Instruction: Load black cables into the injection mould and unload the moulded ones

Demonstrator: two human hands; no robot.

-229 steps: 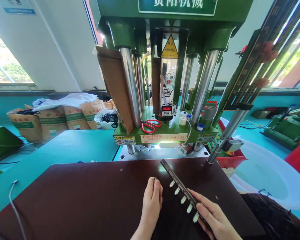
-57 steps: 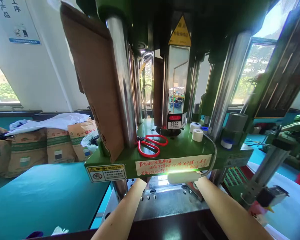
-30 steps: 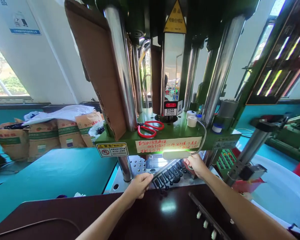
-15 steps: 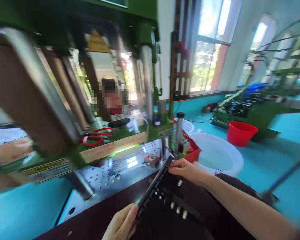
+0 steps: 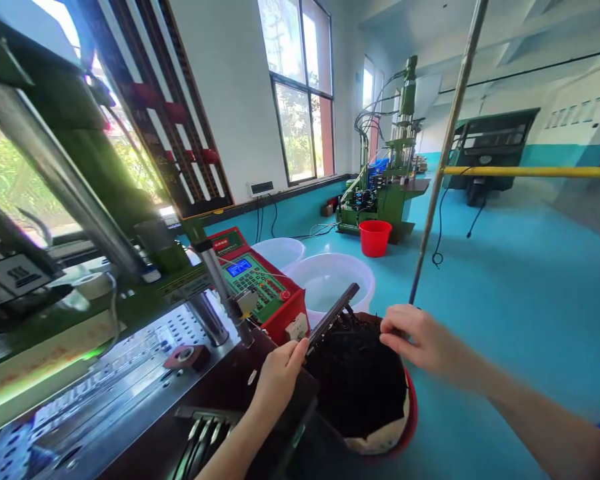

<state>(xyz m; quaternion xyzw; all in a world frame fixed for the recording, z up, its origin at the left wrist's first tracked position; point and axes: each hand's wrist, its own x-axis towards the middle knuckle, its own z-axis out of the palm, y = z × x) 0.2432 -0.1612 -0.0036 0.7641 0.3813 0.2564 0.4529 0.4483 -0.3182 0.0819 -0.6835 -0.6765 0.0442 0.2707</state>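
Observation:
My left hand [image 5: 280, 373] is closed around the near end of a long black bar [image 5: 333, 311], which slants up and away. Small dark prongs hang from the bar's right side near its far end. Below it stands a red bucket [image 5: 413, 417] with a pale liner, filled with a fine-looking black mass [image 5: 363, 383]. My right hand [image 5: 413, 337] hovers at the bucket's right edge, apart from the bar. Its fingers are curled together; whatever they may hold is hidden. Beside my left forearm, a black piece with shiny metal pins [image 5: 207, 427] lies on the dark table.
A green press [image 5: 80, 167] with steel columns stands at left above a perforated metal bed [image 5: 177, 330]. Behind the bar is a red control box [image 5: 290, 307]. White tubs [image 5: 365, 267], another red bucket [image 5: 375, 239] and a metal pole [image 5: 443, 160] stand beyond.
My view has swung right, away from the press. The bar has moved from the table edge to over the bucket. My right hand has let go of its far end and moved off right.

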